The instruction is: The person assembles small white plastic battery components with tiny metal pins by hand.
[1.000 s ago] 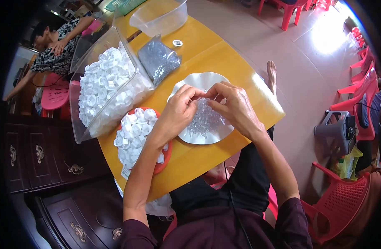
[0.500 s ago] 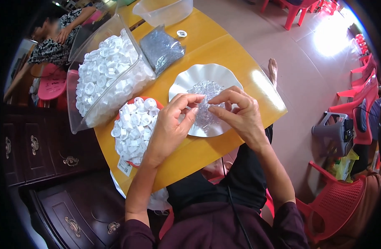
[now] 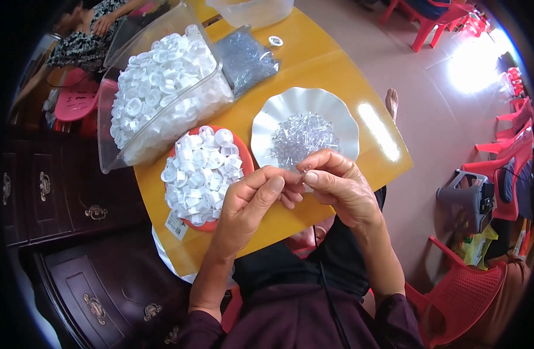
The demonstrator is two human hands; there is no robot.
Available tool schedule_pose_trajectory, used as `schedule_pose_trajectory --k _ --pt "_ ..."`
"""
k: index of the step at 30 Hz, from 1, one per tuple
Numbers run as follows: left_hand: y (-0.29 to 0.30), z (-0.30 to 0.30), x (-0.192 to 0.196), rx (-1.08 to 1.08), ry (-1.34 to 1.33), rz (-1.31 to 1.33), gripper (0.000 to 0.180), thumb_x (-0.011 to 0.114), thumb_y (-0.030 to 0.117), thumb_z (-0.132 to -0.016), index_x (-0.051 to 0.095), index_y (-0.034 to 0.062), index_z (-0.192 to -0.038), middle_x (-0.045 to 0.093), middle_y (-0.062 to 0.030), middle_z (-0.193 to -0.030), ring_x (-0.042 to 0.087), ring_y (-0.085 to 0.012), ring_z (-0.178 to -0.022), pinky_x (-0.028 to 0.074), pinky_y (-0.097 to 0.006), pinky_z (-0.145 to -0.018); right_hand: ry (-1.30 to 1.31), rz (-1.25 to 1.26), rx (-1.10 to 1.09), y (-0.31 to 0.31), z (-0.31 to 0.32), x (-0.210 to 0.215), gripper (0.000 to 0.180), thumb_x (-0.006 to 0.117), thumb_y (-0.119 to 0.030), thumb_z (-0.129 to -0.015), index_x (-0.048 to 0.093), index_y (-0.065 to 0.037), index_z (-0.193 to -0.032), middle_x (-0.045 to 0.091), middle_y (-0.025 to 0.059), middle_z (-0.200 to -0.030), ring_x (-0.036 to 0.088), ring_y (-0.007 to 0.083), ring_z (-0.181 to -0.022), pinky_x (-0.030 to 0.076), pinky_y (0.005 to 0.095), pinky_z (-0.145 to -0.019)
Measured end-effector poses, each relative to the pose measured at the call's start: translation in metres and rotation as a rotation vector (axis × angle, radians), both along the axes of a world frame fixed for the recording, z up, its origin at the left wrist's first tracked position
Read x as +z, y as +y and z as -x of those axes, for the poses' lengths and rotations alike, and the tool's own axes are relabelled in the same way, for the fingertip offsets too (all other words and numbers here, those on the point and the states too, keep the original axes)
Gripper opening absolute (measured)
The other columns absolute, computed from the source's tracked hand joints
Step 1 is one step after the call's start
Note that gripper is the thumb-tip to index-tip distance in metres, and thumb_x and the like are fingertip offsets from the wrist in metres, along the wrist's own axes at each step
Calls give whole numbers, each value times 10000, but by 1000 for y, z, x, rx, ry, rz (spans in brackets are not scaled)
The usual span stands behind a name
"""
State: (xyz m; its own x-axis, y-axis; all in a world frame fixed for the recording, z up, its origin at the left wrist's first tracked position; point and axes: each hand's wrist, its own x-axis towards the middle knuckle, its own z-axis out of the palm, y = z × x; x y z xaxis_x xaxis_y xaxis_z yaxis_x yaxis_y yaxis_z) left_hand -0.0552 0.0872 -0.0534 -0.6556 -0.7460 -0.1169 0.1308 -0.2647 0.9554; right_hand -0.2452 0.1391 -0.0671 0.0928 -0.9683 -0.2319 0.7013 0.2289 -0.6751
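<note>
My left hand [image 3: 249, 200] and my right hand [image 3: 336, 183] meet fingertip to fingertip above the near edge of a yellow table [image 3: 336, 75]. They pinch a small white cap with a tiny clear plastic piece [image 3: 299, 174] between them. Just beyond my fingers lies a white scalloped plate [image 3: 267, 122] holding a heap of small clear plastic pieces [image 3: 302, 136]. Left of it stands a red dish [image 3: 243, 160] piled with white plastic caps [image 3: 200, 171].
A large clear bin [image 3: 156, 139] full of white caps sits at the back left, a bag of clear pieces [image 3: 243, 58] behind the plate, an empty clear tub [image 3: 255, 11] farther back. Dark wooden cabinet [image 3: 57, 198] at left, red plastic chairs [image 3: 470, 296] at right. Another person [image 3: 86, 35] sits top left.
My hands have drawn back from over the white plate toward me, still joined at the fingertips. The view has shifted so the table sits higher in the picture.
</note>
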Motion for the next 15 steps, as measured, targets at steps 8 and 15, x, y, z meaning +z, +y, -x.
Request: schedule_pose_trajectory --k 8,15 --pt "13 -16 0 109 -22 -47 87 648 4 -928 635 0 -1014 657 -29 -971 624 -88 -890 504 -244 -799 177 67 31 3 -22 4 115 702 -18 -881 658 32 -975 686 85 -897 668 154 -839 528 268 -787" --pt "19 -36 1 91 -334 476 123 720 -23 -815 656 8 -915 674 -68 -874 647 -171 -803 499 -275 -719 704 119 48 20 -31 0 91 762 -28 -825 717 -17 -903 612 -14 -769 397 20 -548 323 211 -502"
